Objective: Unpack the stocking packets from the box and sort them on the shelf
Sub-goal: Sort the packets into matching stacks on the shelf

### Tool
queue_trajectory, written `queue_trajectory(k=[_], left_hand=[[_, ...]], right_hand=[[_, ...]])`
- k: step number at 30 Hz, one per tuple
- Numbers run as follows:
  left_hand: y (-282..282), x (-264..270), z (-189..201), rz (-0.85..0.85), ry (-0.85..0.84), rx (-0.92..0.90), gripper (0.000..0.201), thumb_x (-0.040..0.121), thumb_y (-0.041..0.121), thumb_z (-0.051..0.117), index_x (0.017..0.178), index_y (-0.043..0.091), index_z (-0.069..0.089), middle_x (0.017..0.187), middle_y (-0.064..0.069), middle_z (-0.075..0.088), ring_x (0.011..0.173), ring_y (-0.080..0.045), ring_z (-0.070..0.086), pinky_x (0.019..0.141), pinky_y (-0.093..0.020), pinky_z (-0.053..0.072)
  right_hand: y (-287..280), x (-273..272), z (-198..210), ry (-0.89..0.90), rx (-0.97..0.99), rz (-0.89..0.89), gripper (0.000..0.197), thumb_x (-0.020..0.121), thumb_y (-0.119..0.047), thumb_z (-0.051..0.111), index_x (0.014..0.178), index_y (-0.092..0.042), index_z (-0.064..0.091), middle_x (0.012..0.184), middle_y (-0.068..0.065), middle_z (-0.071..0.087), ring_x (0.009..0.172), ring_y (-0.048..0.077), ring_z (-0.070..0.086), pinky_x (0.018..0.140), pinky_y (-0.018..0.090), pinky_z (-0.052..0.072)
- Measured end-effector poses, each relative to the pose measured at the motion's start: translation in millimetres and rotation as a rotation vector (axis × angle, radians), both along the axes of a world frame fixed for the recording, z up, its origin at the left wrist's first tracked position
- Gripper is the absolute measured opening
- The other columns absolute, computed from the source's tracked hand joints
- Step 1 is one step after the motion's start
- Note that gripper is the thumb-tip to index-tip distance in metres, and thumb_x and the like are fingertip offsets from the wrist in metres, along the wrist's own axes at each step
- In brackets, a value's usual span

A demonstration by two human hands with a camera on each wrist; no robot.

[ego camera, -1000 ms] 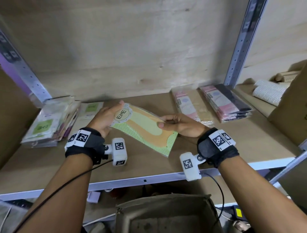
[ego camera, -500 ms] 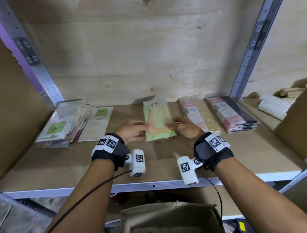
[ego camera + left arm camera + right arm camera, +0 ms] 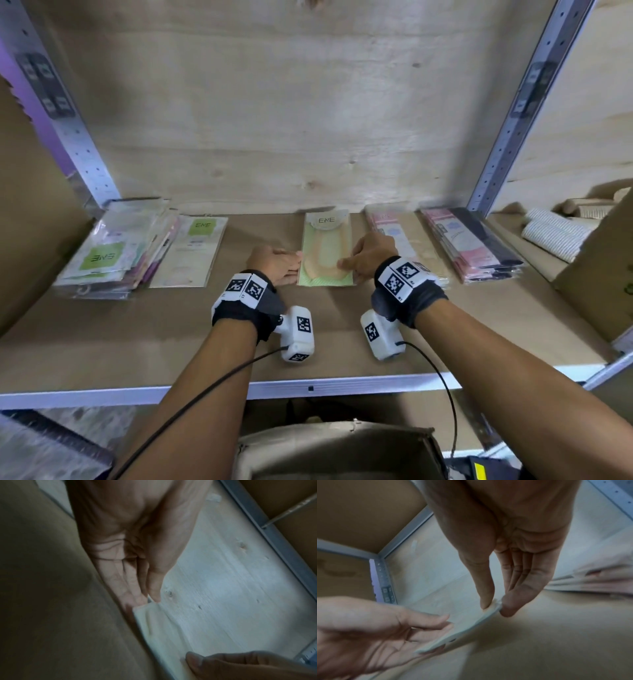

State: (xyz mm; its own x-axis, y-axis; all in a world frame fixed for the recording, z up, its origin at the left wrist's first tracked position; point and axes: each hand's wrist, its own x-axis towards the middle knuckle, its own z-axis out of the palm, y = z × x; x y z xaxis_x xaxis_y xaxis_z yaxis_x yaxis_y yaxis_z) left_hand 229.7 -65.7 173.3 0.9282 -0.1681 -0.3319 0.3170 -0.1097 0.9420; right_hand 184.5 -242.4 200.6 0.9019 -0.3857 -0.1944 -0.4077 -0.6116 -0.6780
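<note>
**Green packet set down mid-shelf, both hands at its near end**

Pale plywood backs a brown board shelf [image 3: 171, 329] framed by perforated grey metal uprights, with a white metal strip along its front edge. Flat on the board, about midway between the side uprights and close to the back edge, lies a glossy rectangular green stocking packet [image 3: 325, 253] with a beige foot-shaped panel and a round white label at its far end. The left hand [image 3: 275, 269] lies at the packet's near left corner, fingers [image 3: 130, 588] straight and close together, their tips meeting the packet's thin edge. The right hand [image 3: 368, 255] is at the near right corner; the right wrist view shows thumb and fingers [image 3: 511, 601] pinching that corner, the card slightly bowed between the hands. Toward the left end of the shelf sits a loose, slippery heap of clear-wrapped packets [image 3: 109, 250], a single flat one [image 3: 193, 250] beside it. Right of the green packet lie a pink-and-beige stack [image 3: 394, 226] and a pink-and-black stack [image 3: 469, 246]. A brown cardboard box [image 3: 339, 452] shows below the front edge.
</note>
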Motion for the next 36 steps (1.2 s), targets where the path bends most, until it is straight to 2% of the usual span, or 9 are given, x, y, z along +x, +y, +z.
queue_trajectory(k=[2, 4, 6, 8, 10, 12, 16, 20, 36], left_hand=[[1, 1, 3, -0.070, -0.002, 0.085, 0.008, 0.095, 0.006, 0.063, 0.099, -0.001, 0.063, 0.115, -0.024, 0.067, 0.106, -0.034, 0.068, 0.077, -0.032, 0.060], [3, 5, 7, -0.094, 0.002, 0.152, 0.016, 0.092, 0.017, 0.069, 0.087, 0.005, 0.059, 0.096, -0.017, 0.068, 0.085, -0.026, 0.070, 0.068, -0.028, 0.060], [5, 10, 9, -0.084, -0.030, 0.270, 0.032, 0.085, 0.029, 0.077, 0.095, 0.003, 0.060, 0.092, -0.014, 0.067, 0.083, -0.024, 0.070, 0.071, -0.032, 0.063], [6, 11, 10, -0.099, -0.044, 0.330, 0.046, 0.082, 0.033, 0.079, 0.107, 0.000, 0.060, 0.102, -0.016, 0.068, 0.093, -0.027, 0.071, 0.081, -0.041, 0.062], [4, 8, 10, -0.167, -0.033, 0.310, 0.049, 0.083, 0.031, 0.079, 0.115, -0.002, 0.060, 0.109, -0.018, 0.069, 0.095, -0.028, 0.072, 0.083, -0.042, 0.061], [1, 5, 9, -0.204, -0.053, 0.301, 0.050, 0.081, 0.030, 0.080, 0.115, -0.001, 0.062, 0.109, -0.019, 0.070, 0.095, -0.026, 0.072, 0.083, -0.041, 0.062], [-4, 3, 6, -0.201, -0.120, 0.293, 0.047, 0.078, 0.033, 0.082, 0.110, 0.001, 0.067, 0.107, -0.016, 0.071, 0.094, -0.022, 0.073, 0.083, -0.038, 0.062], [-7, 2, 5, -0.223, -0.156, 0.313, 0.045, 0.077, 0.037, 0.083, 0.105, 0.005, 0.070, 0.106, -0.012, 0.073, 0.095, -0.018, 0.073, 0.083, -0.033, 0.061], [-15, 0, 5, -0.313, -0.133, 0.208, 0.026, 0.081, 0.027, 0.081, 0.095, 0.016, 0.062, 0.114, -0.011, 0.070, 0.100, -0.021, 0.071, 0.087, -0.035, 0.060]], right_hand=[[0, 1, 2, 0.046, -0.110, 0.017, 0.052, 0.075, -0.028, 0.084, 0.113, 0.001, 0.064, 0.112, 0.018, 0.068, 0.105, 0.029, 0.067, 0.092, 0.041, 0.055], [0, 0, 0, 0.076, -0.148, 0.037, 0.054, 0.076, -0.029, 0.083, 0.115, 0.001, 0.062, 0.116, 0.018, 0.066, 0.109, 0.029, 0.065, 0.093, 0.041, 0.055], [0, 0, -2, 0.081, -0.154, 0.050, 0.053, 0.076, -0.030, 0.082, 0.114, 0.001, 0.062, 0.115, 0.017, 0.066, 0.107, 0.029, 0.065, 0.092, 0.040, 0.055], [2, 0, -3, 0.067, -0.169, 0.063, 0.049, 0.075, -0.030, 0.083, 0.108, -0.001, 0.064, 0.108, 0.015, 0.067, 0.099, 0.027, 0.067, 0.083, 0.035, 0.058], [4, -1, -2, 0.057, -0.180, 0.077, 0.041, 0.076, -0.029, 0.082, 0.102, -0.002, 0.067, 0.101, 0.011, 0.069, 0.086, 0.021, 0.067, 0.068, 0.027, 0.056], [6, -2, -2, 0.047, -0.185, 0.081, 0.040, 0.077, -0.028, 0.081, 0.104, -0.003, 0.067, 0.103, 0.009, 0.070, 0.083, 0.019, 0.065, 0.062, 0.023, 0.052], [5, -3, 0, 0.038, -0.209, 0.074, 0.045, 0.082, -0.028, 0.075, 0.118, -0.005, 0.060, 0.116, 0.009, 0.062, 0.097, 0.020, 0.056, 0.072, 0.026, 0.044], [4, -4, 1, 0.047, -0.230, 0.079, 0.040, 0.085, -0.020, 0.070, 0.119, -0.003, 0.060, 0.121, 0.011, 0.062, 0.110, 0.024, 0.060, 0.077, 0.027, 0.046], [-1, -2, 8, 0.121, -0.282, 0.102, 0.044, 0.085, -0.023, 0.071, 0.123, -0.005, 0.059, 0.126, 0.010, 0.059, 0.111, 0.024, 0.060, 0.077, 0.027, 0.046]])
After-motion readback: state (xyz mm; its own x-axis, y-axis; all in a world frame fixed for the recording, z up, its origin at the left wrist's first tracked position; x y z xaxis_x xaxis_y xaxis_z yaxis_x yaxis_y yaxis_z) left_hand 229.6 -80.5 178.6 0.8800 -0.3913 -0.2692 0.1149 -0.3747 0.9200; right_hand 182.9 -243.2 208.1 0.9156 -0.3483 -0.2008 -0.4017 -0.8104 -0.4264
